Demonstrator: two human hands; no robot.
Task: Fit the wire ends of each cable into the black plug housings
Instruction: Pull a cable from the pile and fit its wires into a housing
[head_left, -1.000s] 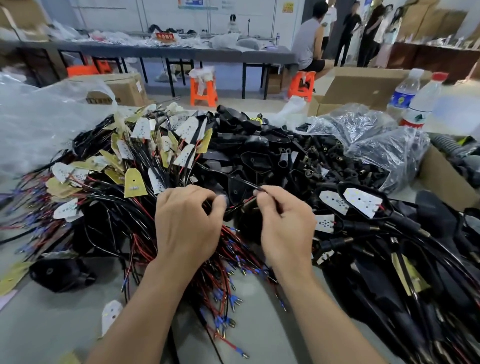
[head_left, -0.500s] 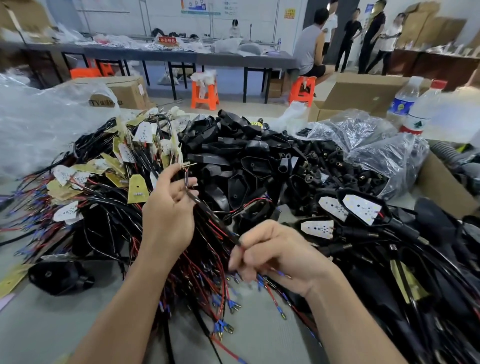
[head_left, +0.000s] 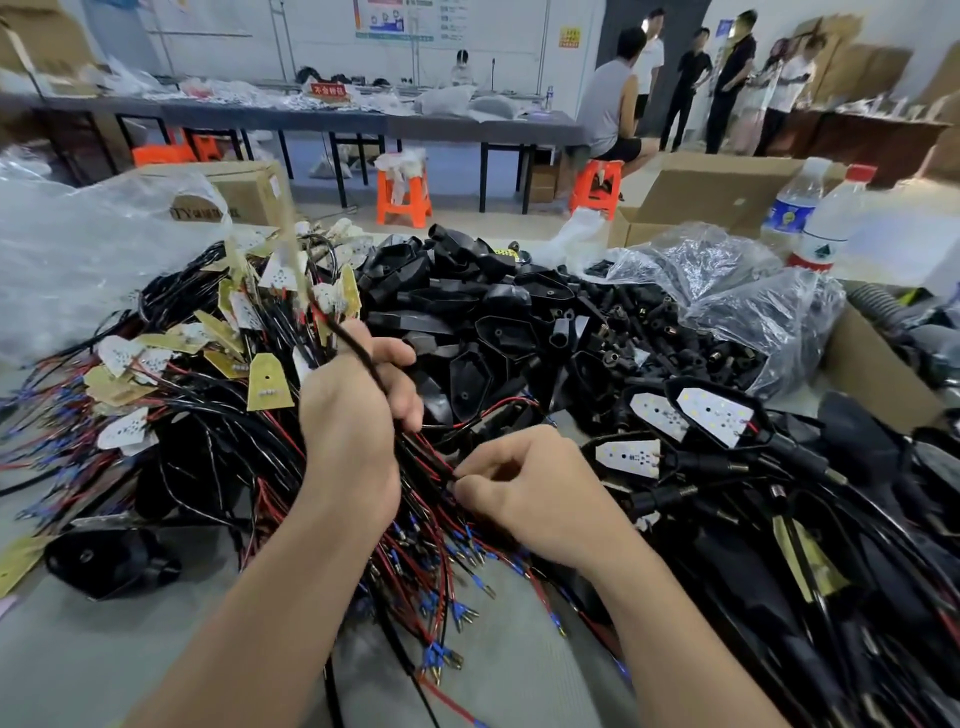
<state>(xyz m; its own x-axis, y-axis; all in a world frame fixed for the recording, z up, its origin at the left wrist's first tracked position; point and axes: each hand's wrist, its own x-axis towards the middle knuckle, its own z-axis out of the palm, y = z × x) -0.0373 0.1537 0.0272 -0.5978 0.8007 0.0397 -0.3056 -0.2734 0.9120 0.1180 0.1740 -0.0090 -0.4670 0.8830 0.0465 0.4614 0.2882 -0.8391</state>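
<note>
Gripping a black cable (head_left: 349, 339) in the curled left hand (head_left: 348, 421), pinching its lower end with the fingertips of the right hand (head_left: 530, 493). Slanting from upper left down to lower right. Heaped just beyond, nearer the left hand: black plug housings (head_left: 467, 306). Likely next, reaching up-right.

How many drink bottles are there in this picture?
2. Both stand at the far right, side by side: the blue-label bottle and, nearer, the red-cap bottle. Others could be hidden behind the clear bag.
</note>
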